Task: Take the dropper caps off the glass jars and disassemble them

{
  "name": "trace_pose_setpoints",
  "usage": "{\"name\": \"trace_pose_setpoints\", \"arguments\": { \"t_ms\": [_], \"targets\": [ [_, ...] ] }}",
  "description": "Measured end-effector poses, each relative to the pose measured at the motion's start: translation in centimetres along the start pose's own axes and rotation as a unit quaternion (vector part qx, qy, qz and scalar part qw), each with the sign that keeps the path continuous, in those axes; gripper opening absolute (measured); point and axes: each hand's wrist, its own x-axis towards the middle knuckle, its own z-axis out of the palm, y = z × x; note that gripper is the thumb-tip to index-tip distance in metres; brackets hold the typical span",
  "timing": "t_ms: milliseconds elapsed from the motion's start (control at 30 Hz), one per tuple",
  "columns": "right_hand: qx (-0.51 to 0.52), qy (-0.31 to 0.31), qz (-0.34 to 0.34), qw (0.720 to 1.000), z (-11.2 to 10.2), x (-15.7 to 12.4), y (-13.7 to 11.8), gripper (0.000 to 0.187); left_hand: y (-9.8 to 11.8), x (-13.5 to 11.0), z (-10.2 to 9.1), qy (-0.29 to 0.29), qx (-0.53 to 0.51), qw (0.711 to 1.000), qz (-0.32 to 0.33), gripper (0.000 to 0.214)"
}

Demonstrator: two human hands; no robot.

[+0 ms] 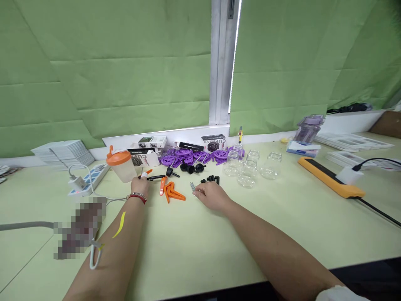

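My left hand [139, 186] is closed beside the shaker cup [122, 168] with its orange lid. A white patch shows at its fingertips, and a black stick-like piece [156, 177] extends to their right; I cannot make out what the fingers hold. Several orange plastic clips [173, 194] lie between my hands. My right hand [213, 195] is pinched on the ends of thin silver metal rods [192, 187], which look like screws. Just behind it are small black plastic parts [213, 179]. Black round pieces with stems [189, 168] lie further back.
Purple plastic rings [183, 157] and cup holder boxes [214, 143] line the back. Several clear bottles [247, 179] stand right of centre. An orange power strip [328, 177] and purple bottle [308, 128] are at the right. A white power strip [90, 179] with cables lies left.
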Motion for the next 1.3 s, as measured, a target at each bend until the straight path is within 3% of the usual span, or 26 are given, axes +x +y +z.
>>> {"name": "trace_pose_setpoints", "arguments": {
  "t_ms": [167,400,567,733,867,967,1033,1100,1300],
  "targets": [
    [0.003,-0.002,-0.004,1.0,0.0,-0.2,-0.3,0.029,-0.1,0.7,0.3,-0.008,0.047,0.998,-0.037,0.052],
    [0.015,-0.009,-0.009,1.0,-0.2,-0.4,-0.3,0.029,-0.1,0.9,0.0,-0.049,0.108,0.993,-0.008,0.044],
    [0.018,-0.014,-0.011,1.0,-0.1,-0.3,-0.2,0.027,0.0,0.7,-0.5,-0.048,0.145,0.988,0.005,0.046],
    [0.017,-0.018,-0.013,1.0,-0.1,-0.3,-0.2,0.028,0.3,0.6,-0.6,-0.057,0.178,0.982,0.03,0.046],
    [0.02,-0.015,-0.02,1.0,-0.1,-0.3,-0.2,0.028,1.1,-0.2,-0.7,-0.021,0.22,0.974,0.052,0.049],
    [0.017,-0.02,-0.021,0.999,-0.2,-0.4,-0.4,0.028,2.5,-1.4,-0.5,-0.002,0.242,0.962,0.123,0.047],
    [0.009,-0.027,-0.02,0.999,-0.2,-0.4,-0.6,0.028,3.6,-2.0,0.1,-0.042,0.258,0.939,0.226,0.048],
    [0.001,-0.033,-0.022,0.999,-0.2,-0.5,-0.7,0.028,4.7,-2.3,1.0,-0.091,0.259,0.92,0.279,0.054],
    [-0.017,-0.048,-0.036,0.998,0.7,-0.5,-0.8,0.028,5.8,-1.3,3.6,-0.198,0.255,0.9,0.294,0.066]
  ]
}}
